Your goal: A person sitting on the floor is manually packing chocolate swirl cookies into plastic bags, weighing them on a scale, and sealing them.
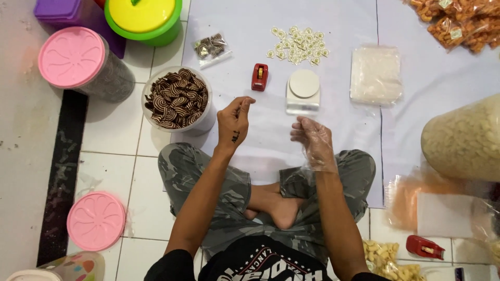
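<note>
A small sealed bag of swirl cookies [210, 47] lies at the top of the white sheet [338, 21], left of the scattered small labels [298, 45]; a stack of clear bags [375, 75] lies right of the white scale [303, 91]. The left hand [234, 122] pinches its fingertips together near the open cookie jar [178, 100]; whether it holds something thin cannot be told. The right hand [314, 141], inside a clear plastic glove [319, 153], is loosely open and holds nothing.
</note>
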